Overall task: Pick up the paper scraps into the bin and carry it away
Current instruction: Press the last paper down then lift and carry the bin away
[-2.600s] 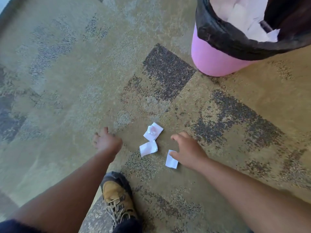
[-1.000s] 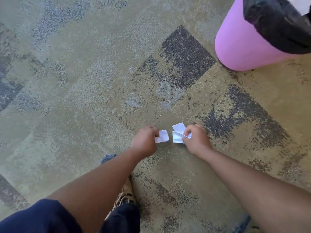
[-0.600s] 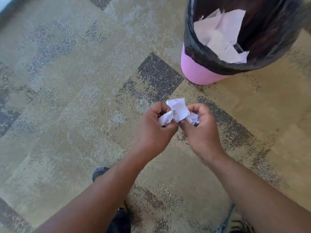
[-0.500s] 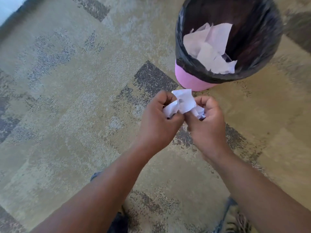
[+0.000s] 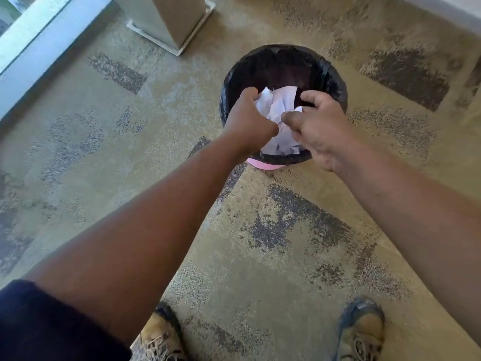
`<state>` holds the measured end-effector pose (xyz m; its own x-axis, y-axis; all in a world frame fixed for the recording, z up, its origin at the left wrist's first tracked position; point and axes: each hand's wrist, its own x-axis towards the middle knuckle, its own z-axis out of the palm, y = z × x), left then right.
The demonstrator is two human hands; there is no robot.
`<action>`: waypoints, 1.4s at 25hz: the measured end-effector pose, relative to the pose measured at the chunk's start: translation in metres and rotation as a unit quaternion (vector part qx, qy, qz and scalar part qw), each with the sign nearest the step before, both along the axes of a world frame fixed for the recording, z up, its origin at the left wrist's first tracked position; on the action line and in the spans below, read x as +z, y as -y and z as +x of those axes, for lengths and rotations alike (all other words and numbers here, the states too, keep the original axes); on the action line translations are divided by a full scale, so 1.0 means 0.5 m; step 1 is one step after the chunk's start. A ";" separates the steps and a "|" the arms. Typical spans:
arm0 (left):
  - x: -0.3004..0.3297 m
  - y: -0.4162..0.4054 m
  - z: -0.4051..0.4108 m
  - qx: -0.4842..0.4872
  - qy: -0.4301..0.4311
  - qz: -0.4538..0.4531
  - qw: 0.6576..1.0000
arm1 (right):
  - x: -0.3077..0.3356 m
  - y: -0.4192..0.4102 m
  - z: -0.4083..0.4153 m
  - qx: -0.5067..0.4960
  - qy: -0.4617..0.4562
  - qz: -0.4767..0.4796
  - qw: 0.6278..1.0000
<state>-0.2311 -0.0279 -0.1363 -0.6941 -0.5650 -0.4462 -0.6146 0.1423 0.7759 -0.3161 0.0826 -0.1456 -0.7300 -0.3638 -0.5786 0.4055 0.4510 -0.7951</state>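
Pink, black-lined bin (image 5: 328, 74) stands upright on the carpet (image 5: 260, 256), mouth facing up at me. Over it, my left hand (image 5: 248, 121) curls loosely, my right hand (image 5: 316, 126) spreads; white paper scraps (image 5: 277, 102) lie inside.

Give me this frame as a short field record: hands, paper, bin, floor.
left hand: over the bin mouth, fingers curled, touching white paper
right hand: over the bin mouth, fingers loosely spread
grip: cannot tell whether either hand holds paper or has let go
paper scraps: white, crumpled, inside the bin between the hands
bin: pink, upright on the carpet, black liner folded over the rim
carpet: no loose scraps visible
shoes: two, at the bottom edge
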 end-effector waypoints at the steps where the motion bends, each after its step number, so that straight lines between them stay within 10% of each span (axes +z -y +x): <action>1: -0.009 0.003 0.001 -0.012 0.005 -0.028 1.000 | 0.001 -0.003 -0.002 0.025 -0.022 0.018 0.999; 6: -0.057 0.012 0.011 0.196 0.005 -0.105 0.975 | -0.027 -0.050 -0.018 0.079 -0.279 0.203 0.935; 11: -0.046 0.028 0.042 0.239 0.044 0.047 0.969 | -0.040 -0.078 -0.018 0.022 -0.092 0.168 0.981; 16: 0.062 0.025 0.097 0.239 0.024 0.060 0.969 | 0.075 -0.119 0.027 0.002 -0.110 0.124 0.986; 35: 1.029 -0.075 0.168 0.148 -0.145 -0.071 0.976 | 1.019 -0.277 0.055 -0.038 -0.288 0.005 0.957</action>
<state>-0.1474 0.0098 0.3781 -0.5767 -0.8015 -0.1580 -0.4032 0.1110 0.9084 -0.2886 0.2209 0.3639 -0.9533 -0.2925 -0.0758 -0.0660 0.4465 -0.8923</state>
